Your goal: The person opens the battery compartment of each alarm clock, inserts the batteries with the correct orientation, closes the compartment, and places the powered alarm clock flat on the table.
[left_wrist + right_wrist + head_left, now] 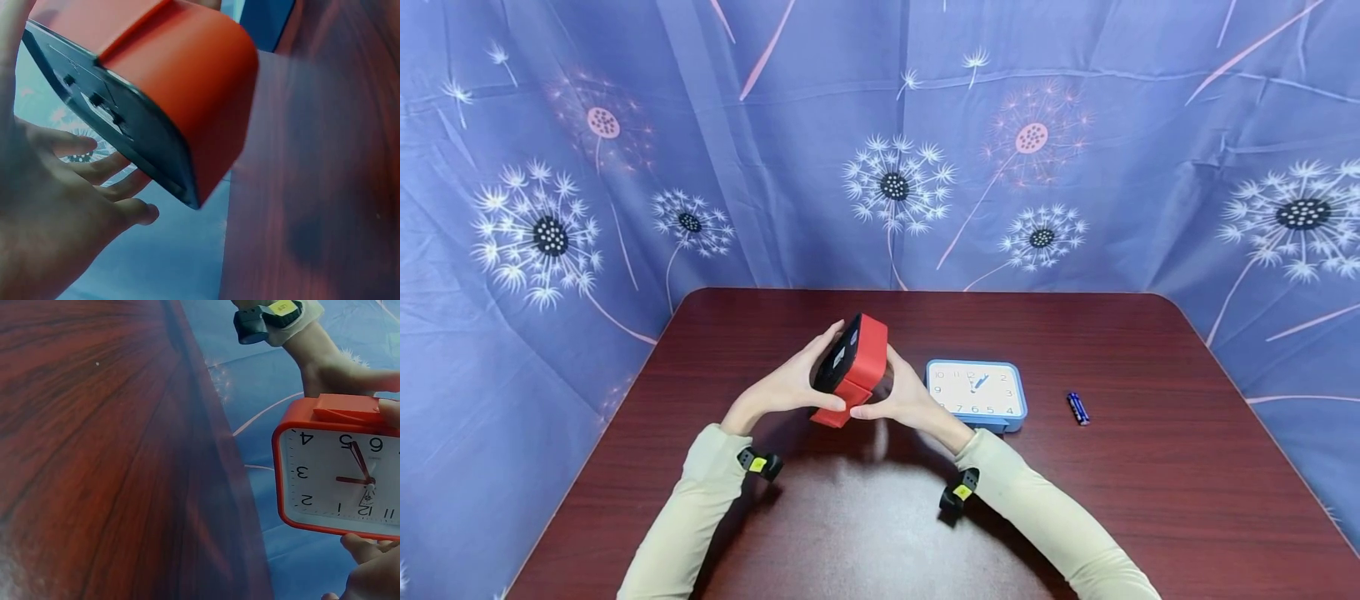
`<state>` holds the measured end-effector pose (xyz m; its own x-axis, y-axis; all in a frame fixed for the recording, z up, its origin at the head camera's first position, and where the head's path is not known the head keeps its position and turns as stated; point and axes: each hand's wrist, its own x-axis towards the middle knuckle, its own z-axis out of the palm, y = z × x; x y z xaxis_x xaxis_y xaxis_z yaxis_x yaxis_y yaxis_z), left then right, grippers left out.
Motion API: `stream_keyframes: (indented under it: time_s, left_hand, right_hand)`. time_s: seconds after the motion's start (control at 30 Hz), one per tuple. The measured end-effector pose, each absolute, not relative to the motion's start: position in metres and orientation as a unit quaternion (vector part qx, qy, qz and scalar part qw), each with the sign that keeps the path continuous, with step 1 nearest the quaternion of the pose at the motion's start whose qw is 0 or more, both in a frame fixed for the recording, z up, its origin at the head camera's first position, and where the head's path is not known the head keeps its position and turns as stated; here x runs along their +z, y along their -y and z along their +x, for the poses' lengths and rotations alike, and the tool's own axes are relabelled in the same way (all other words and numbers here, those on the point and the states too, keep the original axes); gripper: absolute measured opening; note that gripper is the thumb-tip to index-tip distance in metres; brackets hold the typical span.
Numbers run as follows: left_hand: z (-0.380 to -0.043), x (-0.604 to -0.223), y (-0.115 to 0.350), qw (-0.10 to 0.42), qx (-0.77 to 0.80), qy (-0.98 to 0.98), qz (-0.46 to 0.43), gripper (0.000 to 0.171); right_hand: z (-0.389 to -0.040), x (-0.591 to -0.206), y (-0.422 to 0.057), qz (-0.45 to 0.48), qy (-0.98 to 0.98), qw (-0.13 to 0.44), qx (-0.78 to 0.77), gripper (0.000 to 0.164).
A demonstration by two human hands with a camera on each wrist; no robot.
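The red clock point(871, 350) is held aloft and tilted between the fingers of the left hand point(786, 387) and those of the right hand point(913, 400); both sets are spread wide around its casing, with the thumbs toward its lower part. How firmly it is pressed cannot be told.

A slip seems the chief risk: the smooth-looking casing is gripped largely by its edges, so if one hand's fingers were loosened first, the clock could be tipped and dropped onto the surface point(865, 517) beneath them. Small knobs point(97, 100) on its black back are turned toward the left fingers, and a setting could be disturbed by a careless press.

To the right of the right fingers, a blue clock point(976, 389) is partly hidden by the wrist and could be nudged if that arm were swung outward. Farther right of those fingers, a blue battery point(1078, 408) could be set rolling by a brushing sleeve point(1022, 492).
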<state>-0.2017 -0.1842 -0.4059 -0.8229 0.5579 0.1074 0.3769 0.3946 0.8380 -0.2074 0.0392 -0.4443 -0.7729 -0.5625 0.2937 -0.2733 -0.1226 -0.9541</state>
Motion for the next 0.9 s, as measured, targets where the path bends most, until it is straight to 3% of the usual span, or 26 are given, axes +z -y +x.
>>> stream_keyframes:
  time_s: [0.43, 0.7, 0.9]
  left_hand:
    - [-0.204, -0.4, 0.177, 0.076, 0.495, -0.82, 0.277, 0.104]
    - [-0.202, -0.402, 0.182, 0.031, 0.489, -0.834, 0.252, 0.103]
    - [-0.203, -0.404, 0.185, 0.027, 0.503, -0.828, 0.245, 0.102]
  right_hand:
    - [-0.205, -0.441, -0.037, -0.324, -0.686, 0.101, -0.644, 0.1]
    - [-0.207, -0.444, -0.038, -0.331, -0.673, 0.112, -0.651, 0.111]
    - [-0.207, -0.451, -0.039, -0.336, -0.648, 0.147, -0.667, 0.12]
